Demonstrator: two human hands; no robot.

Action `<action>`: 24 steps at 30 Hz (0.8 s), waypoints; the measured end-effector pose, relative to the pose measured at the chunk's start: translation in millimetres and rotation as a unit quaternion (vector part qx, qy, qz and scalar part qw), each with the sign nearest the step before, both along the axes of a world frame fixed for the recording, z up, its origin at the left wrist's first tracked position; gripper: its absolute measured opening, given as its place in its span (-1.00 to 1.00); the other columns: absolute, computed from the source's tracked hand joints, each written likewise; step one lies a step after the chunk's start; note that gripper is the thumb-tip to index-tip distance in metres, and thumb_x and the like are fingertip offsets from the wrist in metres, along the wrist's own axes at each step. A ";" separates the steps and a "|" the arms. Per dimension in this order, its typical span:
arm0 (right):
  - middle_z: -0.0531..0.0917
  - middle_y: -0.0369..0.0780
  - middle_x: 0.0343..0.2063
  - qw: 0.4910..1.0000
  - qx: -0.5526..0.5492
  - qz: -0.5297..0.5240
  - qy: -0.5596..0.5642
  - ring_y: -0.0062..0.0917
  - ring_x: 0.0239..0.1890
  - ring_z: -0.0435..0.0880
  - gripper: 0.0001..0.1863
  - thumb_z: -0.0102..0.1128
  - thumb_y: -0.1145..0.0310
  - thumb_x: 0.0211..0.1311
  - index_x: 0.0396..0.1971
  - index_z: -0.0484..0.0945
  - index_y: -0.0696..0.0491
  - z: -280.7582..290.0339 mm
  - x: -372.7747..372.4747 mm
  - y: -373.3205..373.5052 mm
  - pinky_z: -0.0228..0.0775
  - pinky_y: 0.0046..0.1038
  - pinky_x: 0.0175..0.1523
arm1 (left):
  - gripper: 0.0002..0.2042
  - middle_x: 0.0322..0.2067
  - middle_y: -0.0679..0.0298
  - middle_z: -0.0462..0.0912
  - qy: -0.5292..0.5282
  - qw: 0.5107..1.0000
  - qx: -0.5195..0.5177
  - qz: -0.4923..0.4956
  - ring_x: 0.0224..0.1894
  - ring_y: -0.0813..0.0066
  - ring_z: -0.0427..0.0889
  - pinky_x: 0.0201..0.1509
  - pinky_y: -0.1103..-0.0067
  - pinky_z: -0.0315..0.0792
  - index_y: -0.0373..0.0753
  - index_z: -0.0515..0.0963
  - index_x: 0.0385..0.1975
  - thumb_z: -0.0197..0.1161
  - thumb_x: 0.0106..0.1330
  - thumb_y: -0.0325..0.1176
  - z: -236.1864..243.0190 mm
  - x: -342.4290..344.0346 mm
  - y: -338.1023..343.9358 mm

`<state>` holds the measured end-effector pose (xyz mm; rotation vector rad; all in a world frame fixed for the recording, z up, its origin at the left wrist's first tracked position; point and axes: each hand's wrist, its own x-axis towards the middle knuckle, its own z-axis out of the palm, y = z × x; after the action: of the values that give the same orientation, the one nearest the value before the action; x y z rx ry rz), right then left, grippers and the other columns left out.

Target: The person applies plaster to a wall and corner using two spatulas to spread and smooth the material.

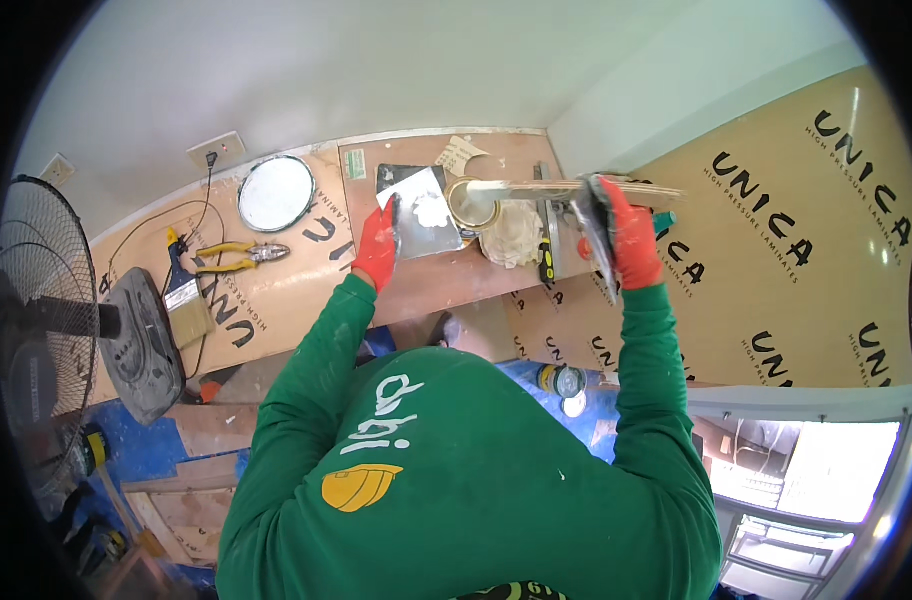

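Over the table [416, 295], the left hand [378, 248] has its gloved grip clamped on the near-left edge of a dark plate [442, 237] that carries white paste [428, 210]. The plate sits close beside a lidless can [473, 228]; whether they touch, I cannot tell. Because it seems held by one side only, a slackening grip could let the plate tip, sliding the paste off or jolting the can. Well to the right, the right hand [631, 240] grasps a flat blade-like tool [598, 230], near some pale strips [576, 187] running toward the can. A wide sideways swing might catch those strips and disturb the can. The crumpled cloth [511, 238], crowded just beside it, would likely get smeared by any spill.
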<state>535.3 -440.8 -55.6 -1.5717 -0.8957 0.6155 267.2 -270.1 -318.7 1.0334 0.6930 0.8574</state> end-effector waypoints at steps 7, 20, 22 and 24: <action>0.63 -0.33 -0.28 0.997 0.000 -0.029 0.069 -0.66 -0.22 0.52 -0.71 0.19 0.28 0.28 -0.13 0.64 0.17 41.2 -43.7 -22.5 0.36 -0.58 -0.02 | -0.51 0.12 0.25 0.40 0.078 0.976 0.201 0.008 0.10 0.49 0.40 0.20 0.56 0.29 -0.19 0.26 0.33 -0.08 0.46 -0.12 -8.0 36.0 -11.5; 0.65 -0.31 -0.35 0.993 0.014 0.035 -0.116 -0.72 -0.31 0.52 -0.70 0.31 0.36 0.19 -0.15 0.60 0.23 13.1 -44.0 -28.7 0.40 -0.62 -0.19 | -0.49 0.13 0.21 0.40 -0.039 0.995 -0.061 -0.071 0.12 0.44 0.40 0.20 0.53 0.31 -0.25 0.24 0.33 -0.09 0.46 -0.14 10.2 49.5 3.0; 0.65 -0.31 -0.38 0.987 -0.015 0.059 -0.145 -0.74 -0.32 0.52 -0.71 0.30 0.37 0.19 -0.15 0.61 0.24 21.0 -50.7 -25.7 0.40 -0.63 -0.21 | -0.49 0.07 0.24 0.44 0.042 0.980 0.192 0.019 0.04 0.46 0.43 0.13 0.55 0.35 -0.25 0.26 0.32 -0.08 0.46 -0.12 8.1 49.8 -6.3; 0.65 -0.31 -0.39 0.992 0.003 0.053 -0.114 -0.74 -0.33 0.52 -0.70 0.29 0.38 0.19 -0.14 0.61 0.24 20.0 -49.0 -24.0 0.40 -0.63 -0.21 | -0.51 0.06 0.18 0.43 0.058 0.964 0.256 0.037 0.03 0.37 0.43 0.14 0.53 0.35 -0.24 0.26 0.32 -0.10 0.43 -0.22 7.5 50.4 -9.6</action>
<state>486.3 -464.8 -35.6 -1.6185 -1.1574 0.5138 317.6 -279.7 -311.2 1.5382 0.6215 1.0784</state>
